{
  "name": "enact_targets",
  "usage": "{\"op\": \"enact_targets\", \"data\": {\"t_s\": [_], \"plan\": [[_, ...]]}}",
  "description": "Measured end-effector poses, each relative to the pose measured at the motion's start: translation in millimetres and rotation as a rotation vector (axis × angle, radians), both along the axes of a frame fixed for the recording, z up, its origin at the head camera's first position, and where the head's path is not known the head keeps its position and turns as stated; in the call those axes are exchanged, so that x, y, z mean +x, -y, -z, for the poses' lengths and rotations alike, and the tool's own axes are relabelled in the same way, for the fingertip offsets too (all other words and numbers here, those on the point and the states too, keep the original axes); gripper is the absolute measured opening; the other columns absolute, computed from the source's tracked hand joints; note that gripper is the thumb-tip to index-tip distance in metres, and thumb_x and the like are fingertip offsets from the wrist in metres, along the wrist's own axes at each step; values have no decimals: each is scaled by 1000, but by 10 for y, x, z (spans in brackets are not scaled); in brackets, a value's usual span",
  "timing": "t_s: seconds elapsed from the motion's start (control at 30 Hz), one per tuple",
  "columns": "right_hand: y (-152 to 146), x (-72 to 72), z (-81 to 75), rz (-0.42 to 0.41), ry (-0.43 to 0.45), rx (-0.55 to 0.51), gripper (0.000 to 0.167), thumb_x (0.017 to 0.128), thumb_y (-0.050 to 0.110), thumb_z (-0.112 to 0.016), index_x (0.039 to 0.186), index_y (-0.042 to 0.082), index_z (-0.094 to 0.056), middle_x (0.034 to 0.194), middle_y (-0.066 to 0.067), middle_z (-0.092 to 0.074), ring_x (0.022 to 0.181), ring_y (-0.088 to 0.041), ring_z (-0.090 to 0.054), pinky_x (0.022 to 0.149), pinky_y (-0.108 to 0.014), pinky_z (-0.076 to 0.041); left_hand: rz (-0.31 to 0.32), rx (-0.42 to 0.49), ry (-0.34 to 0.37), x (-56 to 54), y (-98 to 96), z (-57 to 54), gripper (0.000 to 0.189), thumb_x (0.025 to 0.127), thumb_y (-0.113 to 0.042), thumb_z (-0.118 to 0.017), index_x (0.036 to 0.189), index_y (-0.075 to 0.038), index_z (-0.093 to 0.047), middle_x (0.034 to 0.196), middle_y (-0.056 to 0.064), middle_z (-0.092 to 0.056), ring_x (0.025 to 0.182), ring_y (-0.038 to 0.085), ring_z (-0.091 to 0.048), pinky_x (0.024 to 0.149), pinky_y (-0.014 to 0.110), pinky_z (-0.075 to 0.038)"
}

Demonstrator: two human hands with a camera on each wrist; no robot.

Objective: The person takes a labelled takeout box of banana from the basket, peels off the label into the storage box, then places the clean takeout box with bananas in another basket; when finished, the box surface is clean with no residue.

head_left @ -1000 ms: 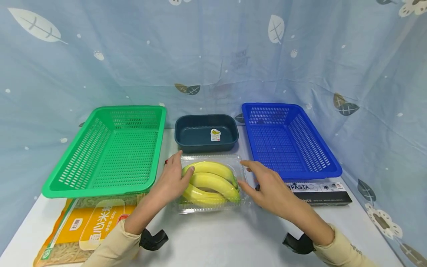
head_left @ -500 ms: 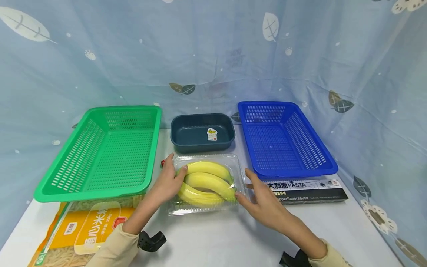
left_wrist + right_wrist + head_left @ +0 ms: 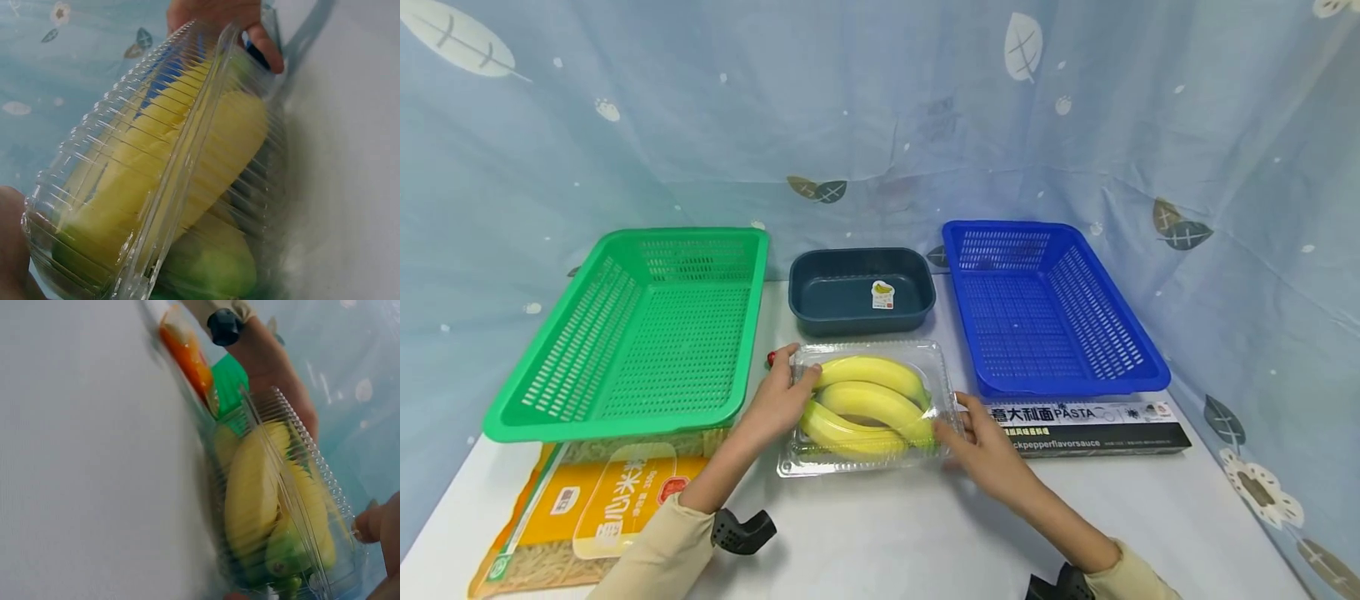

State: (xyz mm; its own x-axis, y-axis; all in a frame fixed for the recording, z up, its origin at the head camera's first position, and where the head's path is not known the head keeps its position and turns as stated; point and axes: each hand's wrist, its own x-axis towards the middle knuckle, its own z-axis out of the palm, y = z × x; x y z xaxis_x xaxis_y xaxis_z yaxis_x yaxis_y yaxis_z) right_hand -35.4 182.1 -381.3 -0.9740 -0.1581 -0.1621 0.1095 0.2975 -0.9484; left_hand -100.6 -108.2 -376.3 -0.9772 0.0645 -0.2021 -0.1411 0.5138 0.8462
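A clear plastic clamshell box (image 3: 917,352) with several yellow bananas (image 3: 868,404) in it lies between the two hands in the head view. My left hand (image 3: 778,396) grips its left side, thumb over the lid. At the right side my right hand (image 3: 988,450) holds the lower corner, thumb on top and fingers curled at the side wall. The lid is closed, and its ribbed wall (image 3: 112,106) and seam show in the left wrist view. Greenish banana ends (image 3: 287,550) show through the plastic in the right wrist view. Fingertips under the box are hidden.
A dark teal tub (image 3: 820,321) with a banana sticker stands behind the box. A green basket (image 3: 752,333) is at left, a blue basket (image 3: 958,325) at right. An orange noodle bag (image 3: 602,500) lies front left, a black-and-white pasta box (image 3: 1097,437) at right.
My right hand has moved in from beside the box and now holds its right side. My left hand has closed on the left side. The box has turned slightly.
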Motion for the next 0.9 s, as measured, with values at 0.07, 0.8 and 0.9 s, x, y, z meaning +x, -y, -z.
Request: {"op": "enact_targets", "data": {"t_s": [0.07, 0.8, 0.9], "plan": [[7, 1, 2, 19, 7, -28, 60, 101, 20, -61, 147, -8, -34, 124, -24, -63, 109, -32, -65, 85, -38, -57, -1, -1, 1, 0, -1, 3, 67, 106, -32, -43, 157, 0, -13, 155, 35, -23, 144, 45, -22, 114, 59, -24], [-150, 219, -360, 13, -127, -28, 53, 99, 13, -62, 144, -5, -40, 131, -26, -59, 110, -34, -65, 83, -32, -57, 10, 116, -47, 268, -82, -230, 66, 106, -32, -44, 158, -8, -12, 159, 30, -18, 148, 38, -16, 116, 57, -18], [-192, 214, -415, 9, -149, 2, 52, 99, 14, -61, 145, -3, -41, 131, -24, -60, 110, -33, -65, 81, -31, -57, 10, 138, -56, 304, -99, -293, 66, 106, -32, -45, 158, -9, -12, 159, 30, -20, 147, 37, -17, 116, 57, -20]]}}
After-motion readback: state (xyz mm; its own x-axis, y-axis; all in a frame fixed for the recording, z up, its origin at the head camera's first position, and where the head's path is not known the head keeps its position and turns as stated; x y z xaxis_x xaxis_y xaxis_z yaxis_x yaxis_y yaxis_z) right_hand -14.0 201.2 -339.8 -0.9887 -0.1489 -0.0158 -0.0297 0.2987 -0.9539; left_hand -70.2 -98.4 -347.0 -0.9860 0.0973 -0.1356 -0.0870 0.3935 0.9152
